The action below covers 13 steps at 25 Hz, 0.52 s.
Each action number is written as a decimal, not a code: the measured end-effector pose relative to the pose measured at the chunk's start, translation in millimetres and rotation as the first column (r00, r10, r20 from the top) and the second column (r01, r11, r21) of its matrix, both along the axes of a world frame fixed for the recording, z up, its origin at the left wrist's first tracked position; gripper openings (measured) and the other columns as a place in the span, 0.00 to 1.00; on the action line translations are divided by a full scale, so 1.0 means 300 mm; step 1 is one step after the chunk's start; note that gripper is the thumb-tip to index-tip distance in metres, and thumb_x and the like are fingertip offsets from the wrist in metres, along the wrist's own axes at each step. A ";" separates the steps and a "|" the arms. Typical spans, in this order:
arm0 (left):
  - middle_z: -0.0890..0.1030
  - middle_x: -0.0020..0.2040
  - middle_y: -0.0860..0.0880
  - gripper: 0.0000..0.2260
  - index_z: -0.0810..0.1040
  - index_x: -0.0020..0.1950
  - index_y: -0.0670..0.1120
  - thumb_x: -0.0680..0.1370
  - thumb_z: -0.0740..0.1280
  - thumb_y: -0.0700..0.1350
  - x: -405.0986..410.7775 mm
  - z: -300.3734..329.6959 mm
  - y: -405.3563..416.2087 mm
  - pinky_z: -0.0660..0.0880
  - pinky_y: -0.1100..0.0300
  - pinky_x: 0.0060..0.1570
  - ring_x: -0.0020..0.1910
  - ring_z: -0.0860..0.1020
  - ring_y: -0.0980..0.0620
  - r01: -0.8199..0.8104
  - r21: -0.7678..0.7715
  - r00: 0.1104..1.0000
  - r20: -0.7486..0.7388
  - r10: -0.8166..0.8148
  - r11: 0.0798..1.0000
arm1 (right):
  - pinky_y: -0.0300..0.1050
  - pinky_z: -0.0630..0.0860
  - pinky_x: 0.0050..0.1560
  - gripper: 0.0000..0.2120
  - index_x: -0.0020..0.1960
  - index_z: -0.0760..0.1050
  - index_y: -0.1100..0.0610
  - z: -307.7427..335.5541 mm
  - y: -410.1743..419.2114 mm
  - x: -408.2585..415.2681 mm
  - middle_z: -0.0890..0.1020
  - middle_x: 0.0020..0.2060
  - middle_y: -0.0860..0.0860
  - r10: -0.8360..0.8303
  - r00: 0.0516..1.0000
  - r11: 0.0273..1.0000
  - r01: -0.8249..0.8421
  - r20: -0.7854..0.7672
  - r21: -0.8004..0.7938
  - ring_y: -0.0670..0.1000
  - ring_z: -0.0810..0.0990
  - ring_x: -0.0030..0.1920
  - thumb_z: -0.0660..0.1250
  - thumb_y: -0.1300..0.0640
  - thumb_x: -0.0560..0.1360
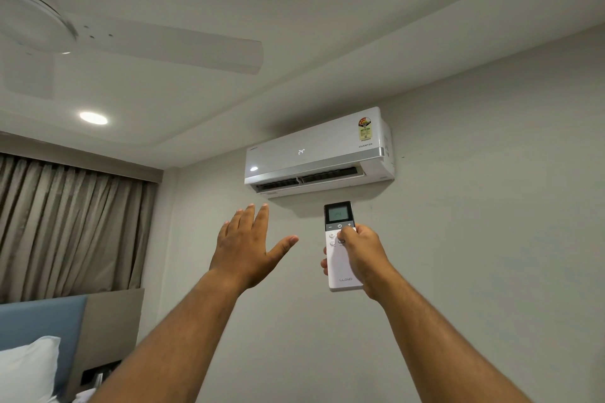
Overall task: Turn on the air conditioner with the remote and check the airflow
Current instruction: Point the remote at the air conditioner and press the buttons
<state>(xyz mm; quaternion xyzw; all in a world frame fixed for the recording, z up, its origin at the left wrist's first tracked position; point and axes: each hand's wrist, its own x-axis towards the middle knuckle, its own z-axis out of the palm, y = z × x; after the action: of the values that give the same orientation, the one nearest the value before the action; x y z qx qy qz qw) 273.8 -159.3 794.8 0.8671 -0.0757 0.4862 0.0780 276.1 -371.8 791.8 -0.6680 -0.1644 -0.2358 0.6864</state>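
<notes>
A white wall-mounted air conditioner (319, 154) hangs high on the grey wall; its front shows "24" lit and its lower louvre stands open. My right hand (361, 255) grips a white remote (340, 267) with a dark lit screen on top, thumb resting on the buttons just under the screen, the remote pointing up at the unit. My left hand (247, 247) is raised with fingers spread and palm facing the wall, held below and left of the vent, holding nothing.
A white ceiling fan (131, 39) hangs at the upper left, near a lit round ceiling light (93, 118). Beige curtains (65, 229) cover the left wall. A blue headboard (42, 334) and a white pillow (27, 370) sit at the lower left.
</notes>
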 end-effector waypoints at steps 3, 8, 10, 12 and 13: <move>0.52 0.80 0.45 0.45 0.47 0.78 0.50 0.68 0.41 0.75 -0.001 -0.004 0.005 0.51 0.44 0.75 0.78 0.50 0.44 0.000 -0.003 1.000 -0.001 0.000 1.000 | 0.46 0.83 0.30 0.08 0.56 0.71 0.55 0.000 0.007 -0.002 0.84 0.46 0.61 0.000 1.000 1.000 0.000 -0.002 0.003 0.55 0.86 0.31 0.60 0.53 0.80; 0.52 0.80 0.45 0.45 0.47 0.78 0.50 0.68 0.41 0.75 -0.004 -0.005 0.009 0.51 0.44 0.75 0.78 0.50 0.44 -0.009 -0.006 1.000 -0.005 0.009 1.000 | 0.49 0.84 0.33 0.07 0.55 0.71 0.55 0.000 0.011 -0.007 0.84 0.45 0.61 0.013 1.000 1.000 -0.013 -0.006 0.022 0.56 0.86 0.33 0.60 0.53 0.80; 0.52 0.80 0.45 0.45 0.47 0.78 0.50 0.68 0.41 0.75 -0.005 -0.003 0.010 0.51 0.44 0.75 0.78 0.50 0.44 -0.014 -0.006 1.000 -0.006 0.014 1.000 | 0.48 0.83 0.32 0.07 0.55 0.71 0.55 0.002 0.013 -0.009 0.84 0.45 0.61 0.014 1.000 1.000 -0.013 -0.007 0.023 0.56 0.86 0.32 0.60 0.53 0.80; 0.52 0.80 0.45 0.45 0.48 0.78 0.50 0.68 0.42 0.75 -0.007 -0.002 0.011 0.51 0.44 0.75 0.78 0.50 0.44 -0.016 -0.007 1.000 -0.003 0.016 1.000 | 0.48 0.83 0.31 0.06 0.53 0.71 0.54 0.002 0.015 -0.012 0.84 0.45 0.60 0.011 1.000 1.000 -0.011 -0.008 0.024 0.56 0.86 0.32 0.59 0.53 0.81; 0.52 0.80 0.45 0.45 0.48 0.78 0.50 0.68 0.41 0.75 -0.008 -0.002 0.013 0.51 0.44 0.75 0.78 0.50 0.44 -0.016 -0.009 1.000 -0.003 0.016 1.000 | 0.47 0.83 0.30 0.05 0.52 0.72 0.54 0.001 0.017 -0.014 0.84 0.45 0.60 0.013 1.000 1.000 -0.012 -0.006 0.026 0.55 0.86 0.31 0.59 0.53 0.81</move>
<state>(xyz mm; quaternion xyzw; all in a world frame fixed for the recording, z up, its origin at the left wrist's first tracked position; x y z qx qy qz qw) 271.4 -155.4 794.2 0.8679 -0.0665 0.4861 0.0781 271.8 -366.7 792.0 -0.6588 -0.1634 -0.2316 0.6969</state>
